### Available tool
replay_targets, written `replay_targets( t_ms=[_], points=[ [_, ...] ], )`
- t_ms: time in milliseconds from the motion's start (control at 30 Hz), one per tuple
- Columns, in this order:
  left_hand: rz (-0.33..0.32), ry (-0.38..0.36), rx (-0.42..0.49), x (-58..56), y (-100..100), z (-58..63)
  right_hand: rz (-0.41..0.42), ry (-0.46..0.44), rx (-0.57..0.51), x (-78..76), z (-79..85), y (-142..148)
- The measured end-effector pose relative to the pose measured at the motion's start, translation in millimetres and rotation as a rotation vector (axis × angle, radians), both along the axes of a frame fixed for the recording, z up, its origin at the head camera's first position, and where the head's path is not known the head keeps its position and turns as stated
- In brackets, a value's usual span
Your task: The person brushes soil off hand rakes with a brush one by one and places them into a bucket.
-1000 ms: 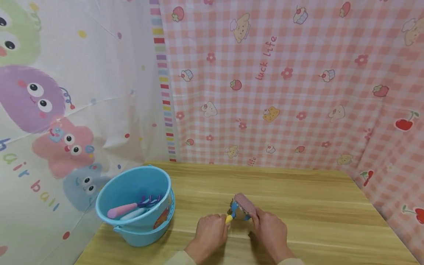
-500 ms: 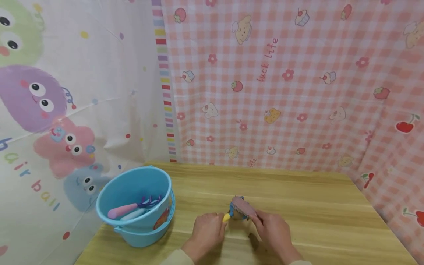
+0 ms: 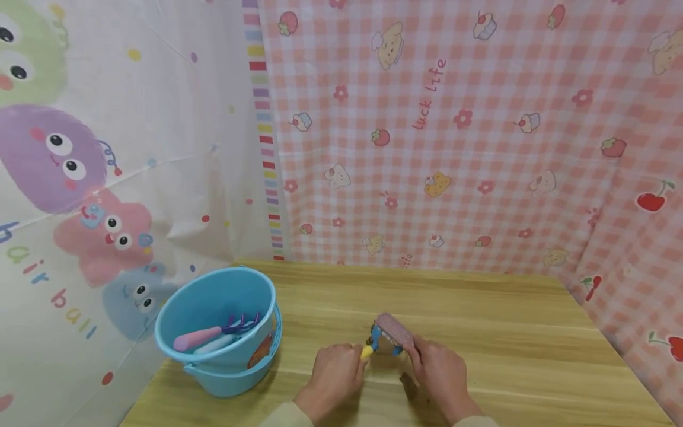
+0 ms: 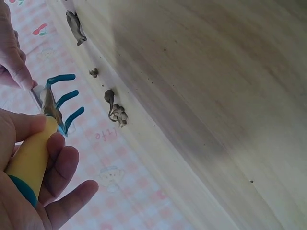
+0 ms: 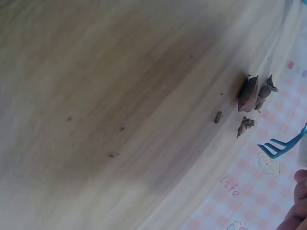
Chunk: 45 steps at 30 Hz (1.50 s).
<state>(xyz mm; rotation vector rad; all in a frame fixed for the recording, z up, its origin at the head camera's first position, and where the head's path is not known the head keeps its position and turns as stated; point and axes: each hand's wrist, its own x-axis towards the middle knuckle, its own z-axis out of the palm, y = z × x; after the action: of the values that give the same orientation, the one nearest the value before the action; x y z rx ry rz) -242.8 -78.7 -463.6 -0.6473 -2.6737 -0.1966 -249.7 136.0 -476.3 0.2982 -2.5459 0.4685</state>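
My left hand [image 3: 335, 373] grips the yellow handle of a small blue hand rake [image 4: 67, 98]. Brown, dirt-like stuff coats the base of its tines. A brush [image 3: 396, 331] with a dotted, dull-pink back lies across the rake head, its bristles facing down toward the tines. My right hand [image 3: 441, 370] holds the brush by its near end, thumb on top. In the right wrist view only the fingers [image 5: 296, 203] show at the edge, close to the tines. Brown clumps [image 4: 115, 108] lie on the table below the tools.
A light blue bucket [image 3: 224, 385] stands on the wooden table [image 3: 480, 308] at left. Inside lean a pink-handled purple rake [image 3: 197, 339] and a light blue tool. Another brown lump [image 3: 409, 385] lies beside the right hand. Printed cloths hang behind and at both sides.
The brush slid left over the rake head, then back up to the right. Both hands sit slightly farther apart than a second ago, and more of the brown lump by the right hand shows.
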Motion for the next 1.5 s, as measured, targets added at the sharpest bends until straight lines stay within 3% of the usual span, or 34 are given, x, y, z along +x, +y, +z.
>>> replay_targets(
  t_ms=[167,300,700,1067,1267,1500],
  points=[
    [-0.007,0.006,0.01,0.7,1,0.8,-0.008,0.082,0.007,-1.6,-1.9,1],
    [-0.014,0.014,0.019,1.1,2,0.7,-0.008,0.096,0.0,-2.5,-2.5,3],
    [-0.01,0.031,0.011,2.0,4,-2.7,-0.036,0.001,-0.017,-4.5,-4.0,10],
    [0.009,-0.033,0.045,3.6,1,1.5,-0.098,-0.141,-0.105,-2.2,7.7,17],
    [0.023,-0.041,0.061,0.3,-4,3.8,0.033,-0.079,-0.05,8.1,12.0,13],
    [-0.012,-0.004,0.072,-1.3,-6,0.8,0.017,0.015,0.024,2.5,6.5,12]
  ],
)
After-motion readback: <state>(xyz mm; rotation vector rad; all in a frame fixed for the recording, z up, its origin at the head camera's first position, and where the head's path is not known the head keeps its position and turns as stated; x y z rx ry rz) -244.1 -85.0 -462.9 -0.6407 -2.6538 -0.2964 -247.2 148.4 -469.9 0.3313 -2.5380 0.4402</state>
